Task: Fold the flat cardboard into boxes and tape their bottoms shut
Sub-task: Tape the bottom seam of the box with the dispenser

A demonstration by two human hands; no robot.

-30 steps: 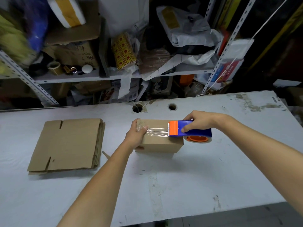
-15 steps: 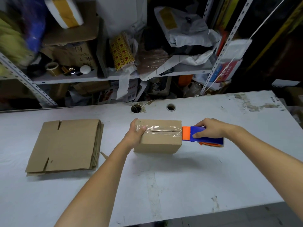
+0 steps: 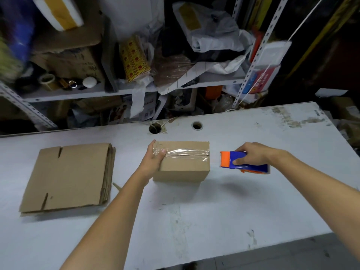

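Note:
A small folded cardboard box (image 3: 185, 168) sits on the white table (image 3: 194, 221), a strip of clear tape (image 3: 187, 152) running across its top seam. My left hand (image 3: 153, 162) grips the box's left end, thumb pressing on the tape. To the right of the box, apart from it, my right hand (image 3: 253, 155) holds a blue and orange tape dispenser (image 3: 233, 162). A stack of flat cardboard blanks (image 3: 68, 176) lies on the table to the left.
Two round holes (image 3: 197, 125) are cut in the table near its far edge. Cluttered metal shelves (image 3: 124, 90) with boxes, bags and tape rolls stand behind the table. The table's near edge runs across the bottom right.
My right hand drew the dispenser rightward across the box top, laying tape, then pulled clear of the box's right edge. My left hand kept its hold on the box.

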